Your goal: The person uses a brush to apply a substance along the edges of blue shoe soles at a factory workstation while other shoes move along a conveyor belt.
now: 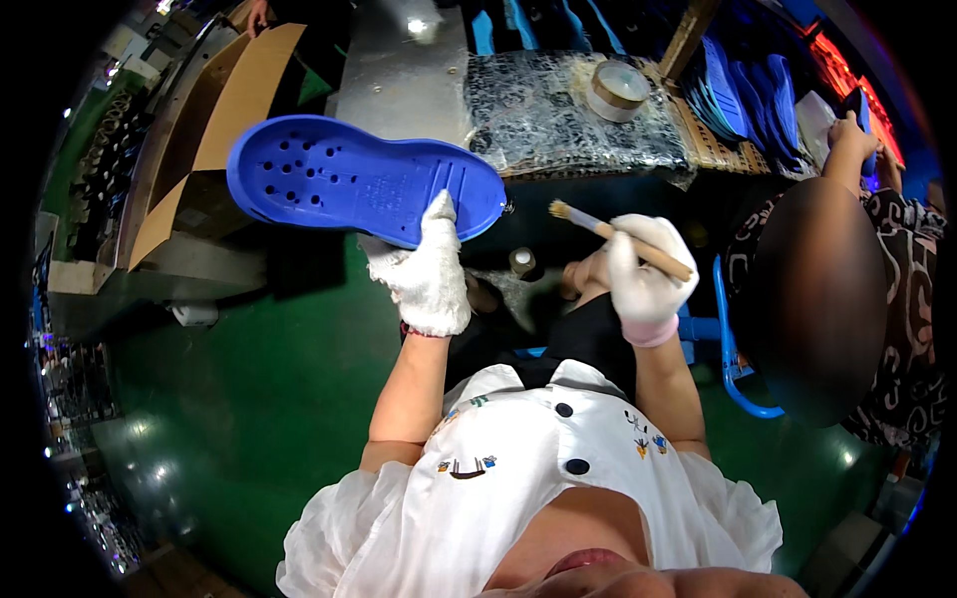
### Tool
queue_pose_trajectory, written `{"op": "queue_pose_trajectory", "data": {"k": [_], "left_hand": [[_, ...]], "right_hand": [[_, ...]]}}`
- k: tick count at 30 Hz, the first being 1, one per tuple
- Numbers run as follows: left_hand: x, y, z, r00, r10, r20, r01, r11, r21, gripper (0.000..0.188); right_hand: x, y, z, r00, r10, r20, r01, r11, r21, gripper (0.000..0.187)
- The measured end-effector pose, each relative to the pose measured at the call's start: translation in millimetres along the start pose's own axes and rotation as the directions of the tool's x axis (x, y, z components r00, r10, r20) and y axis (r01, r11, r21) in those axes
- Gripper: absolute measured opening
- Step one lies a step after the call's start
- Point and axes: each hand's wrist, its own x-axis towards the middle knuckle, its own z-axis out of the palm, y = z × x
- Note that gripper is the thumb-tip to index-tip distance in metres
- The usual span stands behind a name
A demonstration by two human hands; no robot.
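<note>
A blue shoe sole [379,189] with a cluster of small holes at its left end is held out in front of me. My left hand [431,274], in a white glove, grips it near its right end, the thumb lying on top and the other fingers hidden underneath. In my gloved right hand [653,269] is a brush [643,247] with a wooden handle. Its pale bristles point left toward the sole, a short gap away from it.
Ahead is a plastic-wrapped bench top [543,115] bearing a roll of clear tape [618,88]. An open cardboard box [244,95] stands at left. More blue soles [763,95] are racked at back right. A co-worker [827,289] sits at my right by a blue metal frame [731,344].
</note>
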Motion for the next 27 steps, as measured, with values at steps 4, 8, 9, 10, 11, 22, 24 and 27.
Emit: {"op": "queue_pose_trajectory", "data": {"k": [4,8,9,10,11,22,24,27], "left_hand": [[18,22,-6,0.976,-0.178,0.126,0.217,0.849,-0.481,0.036],[49,8,-45,0.575,-0.248,0.779,0.814,0.077,-0.576,0.034],[48,8,-43,0.565,-0.192,0.802,0.813,-0.033,-0.581,0.033],[47,9,-44,0.558,-0.181,0.810,0.818,-0.045,-0.573,0.032],[47,10,-46,0.549,-0.169,0.818,0.824,-0.058,-0.564,0.032],[18,29,-8,0.778,-0.525,0.345,0.609,0.765,-0.209,0.015],[8,30,4,0.841,-0.462,0.281,0.432,0.887,0.165,0.018],[-7,27,37,0.676,-0.372,0.636,0.165,0.918,0.362,0.027]], "right_hand": [[-10,4,-9,0.983,0.171,-0.065,-0.164,0.981,0.099,0.013],[-20,10,-5,0.965,0.257,-0.051,-0.251,0.963,0.103,0.011],[-20,10,-5,0.968,0.248,-0.030,-0.245,0.967,0.070,0.011],[-22,5,-5,0.955,0.296,-0.011,-0.293,0.951,0.101,0.011],[-21,-1,-5,0.952,0.303,0.036,-0.305,0.941,0.147,0.011],[-64,65,12,0.931,0.353,0.096,-0.361,0.928,0.090,0.003],[-86,79,22,0.901,0.386,0.199,-0.390,0.920,-0.019,0.007],[-130,108,21,0.732,0.631,0.258,-0.588,0.775,-0.231,0.021]]}}
